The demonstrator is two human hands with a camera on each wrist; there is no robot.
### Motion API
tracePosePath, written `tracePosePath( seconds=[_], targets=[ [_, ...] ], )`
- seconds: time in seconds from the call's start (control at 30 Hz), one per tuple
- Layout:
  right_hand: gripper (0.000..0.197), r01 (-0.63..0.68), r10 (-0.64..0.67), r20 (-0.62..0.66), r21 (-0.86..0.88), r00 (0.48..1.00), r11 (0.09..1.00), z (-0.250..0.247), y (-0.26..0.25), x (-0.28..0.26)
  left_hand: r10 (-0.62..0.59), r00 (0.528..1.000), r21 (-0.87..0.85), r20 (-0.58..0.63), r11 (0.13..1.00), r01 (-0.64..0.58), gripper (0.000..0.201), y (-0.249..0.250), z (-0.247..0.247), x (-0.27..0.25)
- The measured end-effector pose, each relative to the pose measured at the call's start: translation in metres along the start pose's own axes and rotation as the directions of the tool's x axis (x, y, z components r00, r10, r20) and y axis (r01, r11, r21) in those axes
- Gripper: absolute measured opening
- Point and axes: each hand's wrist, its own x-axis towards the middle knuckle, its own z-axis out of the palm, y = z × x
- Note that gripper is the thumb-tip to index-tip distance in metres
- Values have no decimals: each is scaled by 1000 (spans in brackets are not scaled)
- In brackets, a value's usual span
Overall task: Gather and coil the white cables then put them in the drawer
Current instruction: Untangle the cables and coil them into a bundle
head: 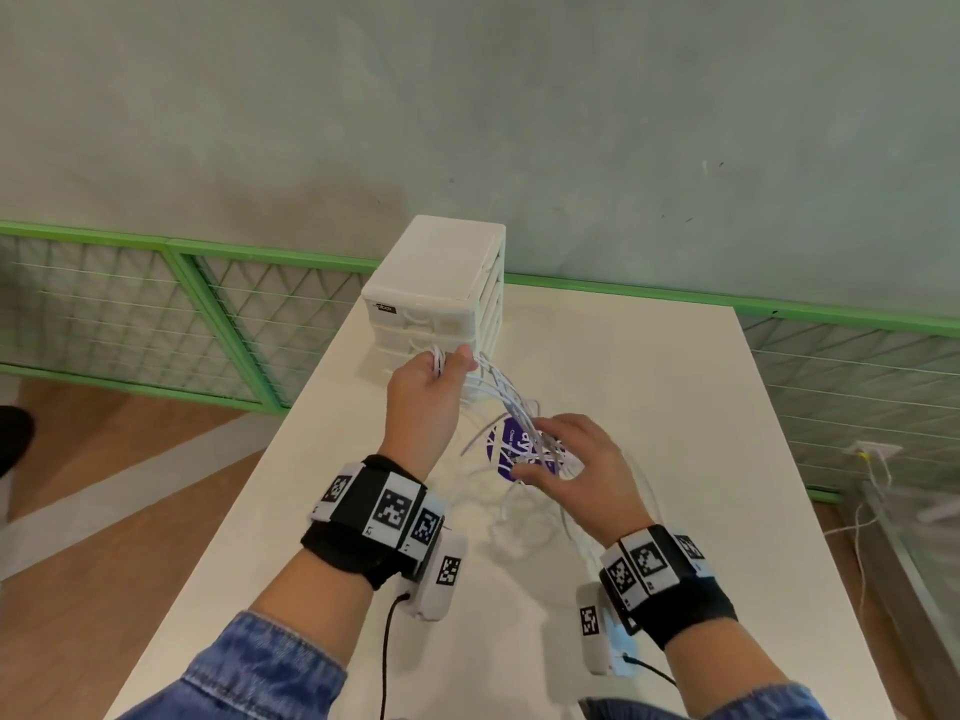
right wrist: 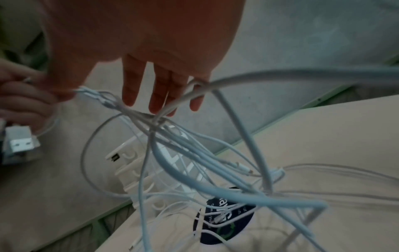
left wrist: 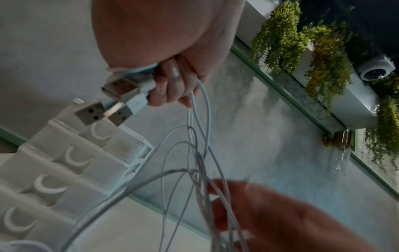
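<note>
White cables (head: 506,402) are gripped at their USB plugs (left wrist: 121,88) by the left hand (head: 423,392), while loose strands are touched by the right hand's (head: 576,459) straight fingers (right wrist: 131,85).

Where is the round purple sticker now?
In the head view the round purple sticker lies flat on the white table, under the white cables, just before the right hand.

Glossy plastic drawer unit (head: 441,283); seemingly rubbery cables (head: 511,402).

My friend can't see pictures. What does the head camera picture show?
A left hand holds up a bunch of white cables while the right hand, fingers spread, reaches into the tangle. They hang over a white table, in front of a small white set of drawers.
</note>
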Motion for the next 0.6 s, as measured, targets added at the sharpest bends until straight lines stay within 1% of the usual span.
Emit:
tracePosePath(
  seconds=[0.03, 0.1, 0.17, 0.2, 0.27, 0.3, 0.33, 0.37, 0.4, 0.43, 0.5, 0.6],
  targets=[
    [45, 29, -27, 21, -71, 999, 997, 4, 2, -1, -21, 1000, -16, -6, 1000, 21, 30, 2, 0, 1],
    [35, 27, -27, -2, -140, 1000, 990, 5, 9, -3, -65, 998, -60, -16, 996, 64, 28, 3, -3, 3],
    [30, 12, -32, -102, -195, 994, 981, 0, 18, -5, -73, 997, -49, -17, 996, 72, 26, 1, -8, 4],
    [30, -5, -37, -162, -255, 986, 967, -5, 23, -4, -72, 997, -34, -13, 997, 72, 25, -1, -11, 5],
    [27, -76, -26, -266, -369, 964, 926, -14, 28, 0, -87, 996, -11, -2, 996, 87, 27, -7, -15, 5],
    [24, -108, -14, -304, -381, 953, 918, -17, 27, 3, -94, 996, 3, 4, 996, 94, 30, -9, -16, 5],
    [21, -126, 14, -313, -339, 950, 932, -20, 24, 6, -96, 995, 18, 13, 995, 96, 34, -10, -16, 4],
    [19, -133, 58, -295, -242, 954, 961, -22, 18, 9, -96, 995, 30, 29, 995, 95, 39, -11, -16, 4],
    [16, -149, 117, -254, -110, 960, 983, -22, 12, 12, -91, 995, 33, 51, 995, 89, 43, -11, -16, 4],
    [14, -173, 172, -198, 16, 965, 985, -22, 4, 14, -85, 993, 26, 76, 996, 83, 42, -9, -15, 3],
    [13, -210, 235, -113, 196, 965, 958, -22, -12, 17, -91, 985, 3, 145, 996, 92, 38, -6, -12, 1],
    [16, -192, 234, -80, 350, 969, 917, -25, -35, 21, -80, 971, 9, 227, 997, 80, 37, -6, -8, 0]
  ],
)
